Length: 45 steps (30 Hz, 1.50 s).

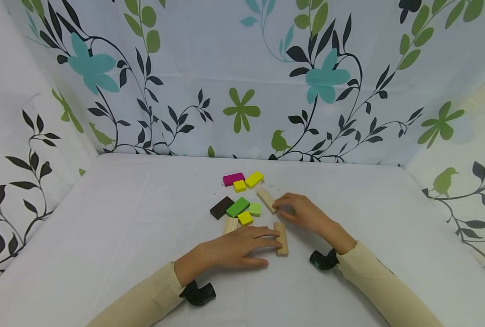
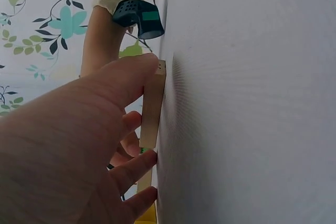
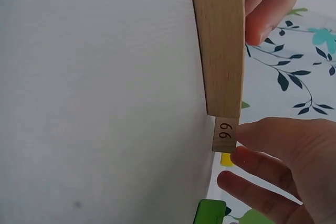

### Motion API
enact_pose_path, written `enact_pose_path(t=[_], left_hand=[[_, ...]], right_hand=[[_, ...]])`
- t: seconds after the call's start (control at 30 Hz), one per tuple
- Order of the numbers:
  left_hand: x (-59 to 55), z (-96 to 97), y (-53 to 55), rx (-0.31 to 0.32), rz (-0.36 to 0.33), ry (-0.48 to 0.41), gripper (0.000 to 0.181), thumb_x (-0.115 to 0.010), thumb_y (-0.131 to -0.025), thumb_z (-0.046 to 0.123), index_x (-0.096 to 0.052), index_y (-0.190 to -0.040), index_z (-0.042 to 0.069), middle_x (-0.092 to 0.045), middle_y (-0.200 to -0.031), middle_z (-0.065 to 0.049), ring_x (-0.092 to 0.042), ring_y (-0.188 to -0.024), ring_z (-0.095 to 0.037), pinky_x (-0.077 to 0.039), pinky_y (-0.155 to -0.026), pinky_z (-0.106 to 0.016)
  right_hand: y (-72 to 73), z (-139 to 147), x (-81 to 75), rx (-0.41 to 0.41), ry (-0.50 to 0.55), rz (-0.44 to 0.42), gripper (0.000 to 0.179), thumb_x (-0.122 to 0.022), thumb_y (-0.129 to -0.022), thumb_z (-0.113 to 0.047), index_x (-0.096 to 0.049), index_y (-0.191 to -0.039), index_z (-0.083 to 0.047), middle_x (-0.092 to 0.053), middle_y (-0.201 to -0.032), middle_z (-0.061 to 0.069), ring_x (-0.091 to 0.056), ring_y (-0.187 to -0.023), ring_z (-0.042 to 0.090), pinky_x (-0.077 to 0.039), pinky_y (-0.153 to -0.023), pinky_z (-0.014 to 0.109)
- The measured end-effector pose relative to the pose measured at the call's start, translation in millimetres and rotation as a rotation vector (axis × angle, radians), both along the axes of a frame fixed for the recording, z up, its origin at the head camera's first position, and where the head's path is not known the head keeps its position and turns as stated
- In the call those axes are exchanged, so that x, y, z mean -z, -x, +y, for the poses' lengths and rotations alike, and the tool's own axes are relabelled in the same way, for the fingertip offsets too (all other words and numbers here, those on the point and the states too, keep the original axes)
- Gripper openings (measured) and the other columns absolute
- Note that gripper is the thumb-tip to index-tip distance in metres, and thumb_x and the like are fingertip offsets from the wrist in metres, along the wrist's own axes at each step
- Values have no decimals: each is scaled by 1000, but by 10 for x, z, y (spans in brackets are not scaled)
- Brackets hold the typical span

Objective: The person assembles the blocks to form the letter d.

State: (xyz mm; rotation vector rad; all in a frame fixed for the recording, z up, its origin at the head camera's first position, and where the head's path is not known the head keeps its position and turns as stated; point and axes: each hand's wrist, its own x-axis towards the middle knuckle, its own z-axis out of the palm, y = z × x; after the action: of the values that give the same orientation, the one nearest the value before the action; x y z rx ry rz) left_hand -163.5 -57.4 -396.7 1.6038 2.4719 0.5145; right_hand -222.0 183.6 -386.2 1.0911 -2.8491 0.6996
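Pinching with your right hand (image 1: 303, 214), you hold the lower-right end of a slanting wooden block (image 1: 265, 200) near mid-frame; below, your left hand (image 1: 242, 246), fingers apart, touches the lower wooden block (image 1: 284, 237).

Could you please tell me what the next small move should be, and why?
I would probably have the right hand slide the farther wooden block toward the nearer wooden block: a gap separates them, the right thumb and fingers are at the farther one's near end, and the left hand touches the nearer one, so could steady it.
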Motion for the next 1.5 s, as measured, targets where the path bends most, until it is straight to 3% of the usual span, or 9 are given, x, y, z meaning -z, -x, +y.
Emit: enact_pose_path(t=[0.43, 0.7, 1.03, 1.33, 1.5], left_hand=[[3, -27, 5, 1, 5, 8, 52, -58, -98, 35, -45, -146, 20, -37, -155, -1, -33, -142, -20, -26, -116, -46], [8, -25, 10, 8, -6, 4, 53, -58, -98, 35, -45, -147, 20, -38, -154, 0, -33, -143, -19, -25, -117, -44], [-4, -31, -1, 8, -16, 7, 54, -58, -98, 35, -44, -147, 19, -36, -155, -1, -32, -143, -19, -24, -117, -44], [-16, -35, -12, -3, -37, 21, 55, -59, -97, 35, -43, -147, 20, -37, -155, -1, -32, -143, -19, -23, -118, -45], [-15, -38, -12, -1, -32, 19, 55, -59, -97, 35, -43, -148, 20, -34, -156, 0, -31, -143, -19, -24, -118, -45]], right_hand=[[-92, 34, -7, -38, -14, 85, 17, -70, -88, -6, -75, -104, -5, -69, -97, 3, -64, -92, 20, -54, -82, 37], [-112, 34, 5, -7, -9, 45, 16, -71, -87, -4, -72, -103, -5, -71, -103, 5, -65, -100, 23, -52, -89, 41], [-161, 28, -17, 0, -34, 75, 19, -71, -86, -1, -74, -104, -2, -74, -99, 6, -68, -94, 22, -54, -83, 39], [-214, 2, -49, -39, -47, 100, 18, -73, -84, -1, -76, -101, 0, -75, -94, 6, -69, -86, 18, -56, -73, 30], [-235, 14, -67, -13, -78, 69, 17, -71, -86, -5, -75, -102, -1, -75, -94, 6, -69, -85, 17, -55, -71, 28]])
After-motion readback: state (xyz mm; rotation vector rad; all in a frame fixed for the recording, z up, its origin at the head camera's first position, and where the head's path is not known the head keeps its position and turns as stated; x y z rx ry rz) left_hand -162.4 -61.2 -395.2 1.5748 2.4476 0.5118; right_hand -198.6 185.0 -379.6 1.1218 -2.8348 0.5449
